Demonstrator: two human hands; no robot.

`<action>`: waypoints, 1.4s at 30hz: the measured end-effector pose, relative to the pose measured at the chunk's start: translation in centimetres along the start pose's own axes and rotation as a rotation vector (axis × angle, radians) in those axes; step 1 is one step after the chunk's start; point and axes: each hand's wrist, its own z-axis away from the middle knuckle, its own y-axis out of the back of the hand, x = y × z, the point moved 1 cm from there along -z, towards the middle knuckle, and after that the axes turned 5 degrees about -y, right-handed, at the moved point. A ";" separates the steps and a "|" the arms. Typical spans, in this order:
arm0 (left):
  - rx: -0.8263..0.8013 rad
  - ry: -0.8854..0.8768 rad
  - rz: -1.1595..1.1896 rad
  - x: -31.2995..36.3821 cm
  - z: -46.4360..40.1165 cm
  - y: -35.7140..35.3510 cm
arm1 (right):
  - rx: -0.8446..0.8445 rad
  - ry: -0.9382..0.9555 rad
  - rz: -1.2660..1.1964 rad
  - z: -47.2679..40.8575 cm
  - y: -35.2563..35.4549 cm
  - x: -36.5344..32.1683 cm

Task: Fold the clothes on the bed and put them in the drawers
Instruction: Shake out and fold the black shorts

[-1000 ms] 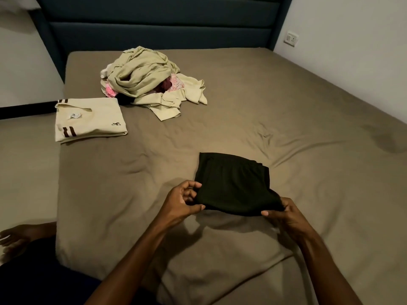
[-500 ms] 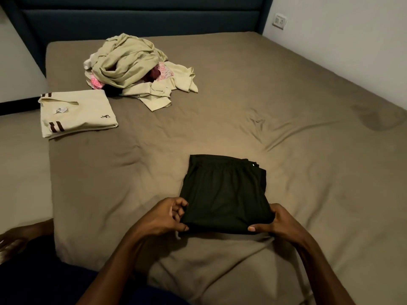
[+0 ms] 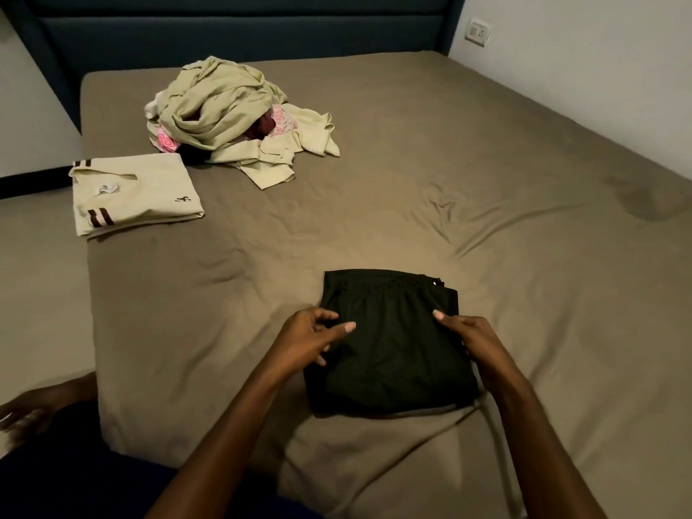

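Head view, bed point(image 3: 486, 162): taupe sheet, creased, spreading out on all sides beyond the fingertips
Unfolded pile point(image 3: 232, 114): cream and pink clothes heaped well beyond the fingers, up by the headboard
Folded shirt point(image 3: 134, 192): cream with dark stripes, flat, far out past the left fingers
Black garment point(image 3: 389, 354): folded square lying directly under both sets of fingers
Left hand point(image 3: 307, 340): fingers loosely curled, resting on its left edge
Right hand point(image 3: 473, 340): fingers curled along its right edge, thumb on top
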 end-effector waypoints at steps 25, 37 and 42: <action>0.154 0.067 -0.264 -3.9 3.6 0.2 | 0.271 0.271 -0.050 4.3 1.8 6.4; 0.080 -0.166 -0.235 -5.7 5.6 1.4 | 0.072 0.453 0.093 6.1 3.2 7.8; 0.061 -0.196 -0.356 -5.9 5.8 2.7 | 0.076 0.477 0.351 5.6 5.2 7.8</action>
